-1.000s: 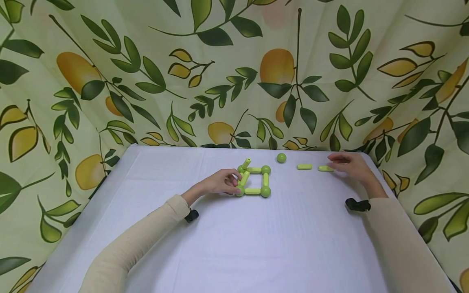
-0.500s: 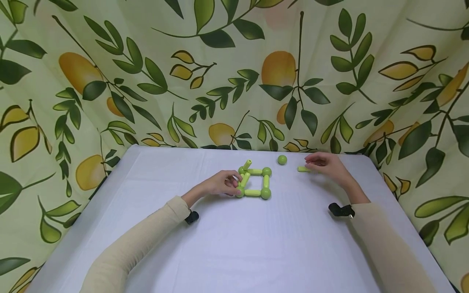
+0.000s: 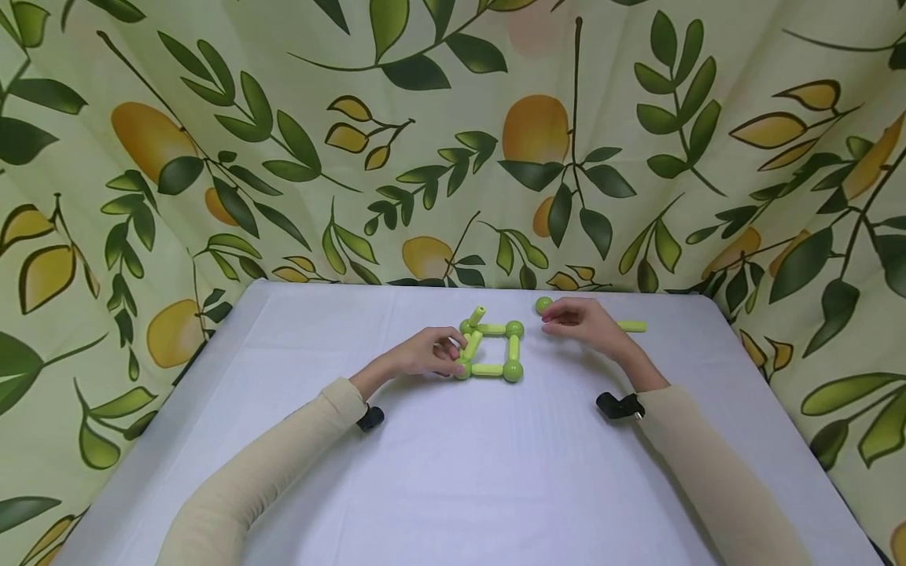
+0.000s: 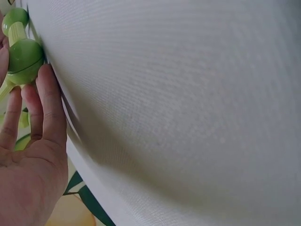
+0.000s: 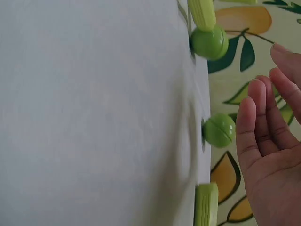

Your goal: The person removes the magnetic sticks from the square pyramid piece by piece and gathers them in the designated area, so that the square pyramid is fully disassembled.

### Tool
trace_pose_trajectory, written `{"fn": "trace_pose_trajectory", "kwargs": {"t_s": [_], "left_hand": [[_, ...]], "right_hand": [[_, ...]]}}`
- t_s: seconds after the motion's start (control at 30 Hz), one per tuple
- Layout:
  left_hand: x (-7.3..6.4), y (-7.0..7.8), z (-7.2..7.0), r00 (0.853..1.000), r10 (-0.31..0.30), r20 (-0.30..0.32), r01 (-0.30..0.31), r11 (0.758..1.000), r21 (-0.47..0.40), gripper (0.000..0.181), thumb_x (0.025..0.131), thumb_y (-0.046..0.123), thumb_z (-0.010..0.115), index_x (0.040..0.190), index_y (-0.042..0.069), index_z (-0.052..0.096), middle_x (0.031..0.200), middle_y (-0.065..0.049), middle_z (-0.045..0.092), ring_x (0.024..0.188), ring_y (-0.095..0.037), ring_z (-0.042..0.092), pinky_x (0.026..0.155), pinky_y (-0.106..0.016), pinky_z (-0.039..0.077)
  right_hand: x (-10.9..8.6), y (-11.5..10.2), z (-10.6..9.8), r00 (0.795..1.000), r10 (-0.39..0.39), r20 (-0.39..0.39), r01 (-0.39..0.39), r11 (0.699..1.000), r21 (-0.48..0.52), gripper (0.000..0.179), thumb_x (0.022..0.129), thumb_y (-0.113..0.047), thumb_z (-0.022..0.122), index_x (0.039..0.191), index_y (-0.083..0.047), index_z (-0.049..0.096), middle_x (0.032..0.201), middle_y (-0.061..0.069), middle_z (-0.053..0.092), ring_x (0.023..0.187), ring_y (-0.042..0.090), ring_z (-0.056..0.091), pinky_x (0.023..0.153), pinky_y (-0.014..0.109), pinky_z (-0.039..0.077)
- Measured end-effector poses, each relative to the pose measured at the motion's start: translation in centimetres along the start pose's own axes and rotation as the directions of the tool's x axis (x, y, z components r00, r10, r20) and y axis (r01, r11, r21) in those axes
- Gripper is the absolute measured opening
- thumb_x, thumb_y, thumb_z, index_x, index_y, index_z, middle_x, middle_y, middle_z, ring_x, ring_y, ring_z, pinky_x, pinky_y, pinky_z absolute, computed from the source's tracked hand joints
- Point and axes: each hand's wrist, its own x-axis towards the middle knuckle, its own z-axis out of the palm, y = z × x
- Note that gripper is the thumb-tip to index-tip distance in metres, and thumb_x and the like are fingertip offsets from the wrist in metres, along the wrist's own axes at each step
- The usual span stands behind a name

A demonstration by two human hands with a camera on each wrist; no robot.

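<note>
A square frame of green balls joined by light green rods (image 3: 513, 348) lies on the table in the head view. One short rod (image 3: 477, 314) slants up from its far left ball, and another rod (image 3: 472, 346) rises near the left side. My left hand (image 3: 428, 351) holds the near left corner ball (image 4: 25, 61) between thumb and fingers. My right hand (image 3: 586, 324) hovers just right of a loose green ball (image 3: 543, 304). Nothing is between its fingers (image 5: 246, 117) in the right wrist view, where the loose ball (image 5: 219, 130) sits apart from them.
A loose light green rod (image 3: 633, 326) lies right of my right hand, which hides part of the table there. The white-covered table (image 3: 453, 472) ends at a leaf-and-fruit patterned curtain (image 3: 453, 181). Black wrist cameras hang under both sleeves.
My right hand has moved left from over the far right rod, past the other loose rod, to the loose ball. My left hand stays on the frame's corner.
</note>
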Motion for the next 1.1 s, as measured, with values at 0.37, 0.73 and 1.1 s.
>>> {"fn": "trace_pose_trajectory", "kwargs": {"t_s": [0.37, 0.73, 1.1], "left_hand": [[-0.3, 0.1, 0.0, 1.0, 0.002, -0.017, -0.002, 1.0, 0.002, 0.037, 0.088, -0.003, 0.078, 0.12, -0.001, 0.06, 0.097, -0.009, 0.058, 0.083, -0.017, 0.064, 0.076, -0.037, 0.059], [-0.3, 0.0, 0.1, 1.0, 0.01, -0.021, -0.01, 1.0, 0.004, 0.037, 0.087, -0.003, 0.079, 0.119, -0.001, 0.06, 0.097, -0.009, 0.059, 0.082, -0.018, 0.065, 0.075, -0.036, 0.059], [-0.2, 0.0, 0.1, 1.0, 0.005, -0.014, -0.006, 1.0, -0.008, 0.036, 0.087, -0.004, 0.079, 0.117, -0.002, 0.06, 0.096, -0.009, 0.059, 0.081, -0.017, 0.065, 0.075, -0.037, 0.059]], "right_hand": [[2.6, -0.7, 2.8, 0.997, -0.037, 0.071, 0.035, 0.999, 0.025, 0.028, 0.091, 0.009, 0.071, 0.118, 0.015, 0.064, 0.116, 0.033, 0.064, 0.1, 0.038, 0.062, 0.086, 0.026, 0.053], [5.1, -1.4, 4.8, 0.991, -0.079, 0.111, 0.077, 0.997, 0.019, 0.034, 0.089, -0.003, 0.08, 0.118, 0.01, 0.067, 0.113, 0.024, 0.067, 0.096, 0.024, 0.064, 0.082, 0.025, 0.053], [7.4, -1.4, 6.6, 0.988, -0.049, 0.149, 0.041, 0.998, 0.057, 0.033, 0.086, 0.001, 0.081, 0.117, 0.004, 0.069, 0.107, 0.019, 0.069, 0.097, 0.03, 0.067, 0.084, 0.032, 0.056]]}}
